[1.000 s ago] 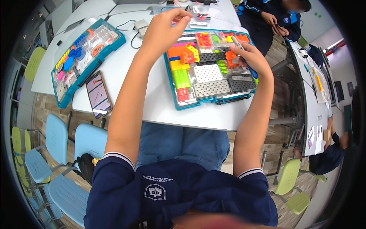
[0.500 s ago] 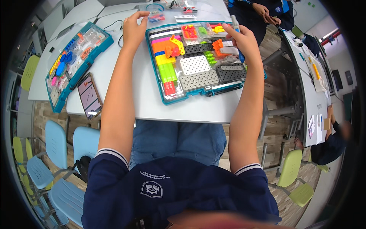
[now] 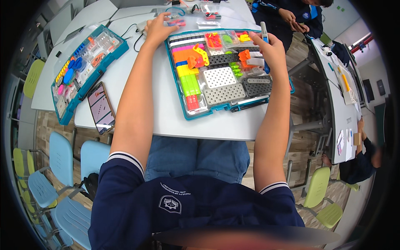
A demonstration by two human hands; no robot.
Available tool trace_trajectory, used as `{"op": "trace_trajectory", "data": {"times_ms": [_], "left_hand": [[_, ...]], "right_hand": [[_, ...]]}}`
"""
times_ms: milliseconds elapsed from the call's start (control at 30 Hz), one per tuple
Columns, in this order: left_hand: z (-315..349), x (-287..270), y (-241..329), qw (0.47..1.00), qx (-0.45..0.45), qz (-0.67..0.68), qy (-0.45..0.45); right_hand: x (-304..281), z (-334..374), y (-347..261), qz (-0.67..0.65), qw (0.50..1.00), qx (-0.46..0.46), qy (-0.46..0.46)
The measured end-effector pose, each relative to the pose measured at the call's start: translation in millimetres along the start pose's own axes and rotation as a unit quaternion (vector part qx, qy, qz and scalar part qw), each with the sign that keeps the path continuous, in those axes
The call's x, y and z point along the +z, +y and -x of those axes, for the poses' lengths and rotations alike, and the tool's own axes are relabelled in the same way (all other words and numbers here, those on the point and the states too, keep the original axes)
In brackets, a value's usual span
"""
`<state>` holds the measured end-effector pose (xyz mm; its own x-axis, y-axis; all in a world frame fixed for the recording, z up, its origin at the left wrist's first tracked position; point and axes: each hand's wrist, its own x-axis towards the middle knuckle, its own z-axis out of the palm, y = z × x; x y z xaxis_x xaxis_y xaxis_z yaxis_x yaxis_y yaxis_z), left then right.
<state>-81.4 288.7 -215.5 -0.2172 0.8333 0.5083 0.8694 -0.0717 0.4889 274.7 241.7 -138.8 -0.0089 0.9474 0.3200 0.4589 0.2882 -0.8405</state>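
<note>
My left hand (image 3: 159,31) is open at the far side of the table, thumb and fingers apart. Its fingertips are beside a small clear box (image 3: 176,22) of red and blue pieces; whether they touch it I cannot tell. Over the right side of a teal-edged case (image 3: 192,118), my right hand (image 3: 273,51) is closed around a slim tool with a grey tip and blue body (image 3: 264,30). The case holds a white perforated plate (image 3: 219,77), grey plates (image 3: 225,94), green blocks (image 3: 189,85) and orange and yellow parts (image 3: 198,57).
A second teal case (image 3: 112,57) of small parts lies at the left, with a phone (image 3: 101,107) near it. Cables (image 3: 132,31) run behind my left arm. Another person's hands (image 3: 293,20) show at the far right. Blue chairs (image 3: 61,157) stand at the lower left.
The view has shifted slightly, and the cases sit further right in it. My left thumb and fingers have spread apart near the clear box. My right hand still grips the slim tool.
</note>
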Motion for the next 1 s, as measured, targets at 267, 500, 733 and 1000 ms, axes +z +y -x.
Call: {"op": "trace_trajectory", "data": {"times_ms": [267, 500, 733, 1000], "left_hand": [[-9, -5, 19, 0.988, 0.126, -0.048, 0.077], [-73, 21, 65, 0.934, 0.330, -0.137, -0.006], [-125, 77, 70, 0.919, 0.368, -0.099, -0.099], [-149, 97, 68, 0.880, 0.414, -0.190, -0.134]], "right_hand": [[2, 1, 0, -0.013, 1.000, 0.000, -0.005], [4, -1, 3, -0.010, 0.999, -0.023, 0.039], [4, 1, 1, 0.004, 0.997, -0.056, 0.049], [-5, 2, -5, 0.013, 0.999, -0.017, 0.040]]}}
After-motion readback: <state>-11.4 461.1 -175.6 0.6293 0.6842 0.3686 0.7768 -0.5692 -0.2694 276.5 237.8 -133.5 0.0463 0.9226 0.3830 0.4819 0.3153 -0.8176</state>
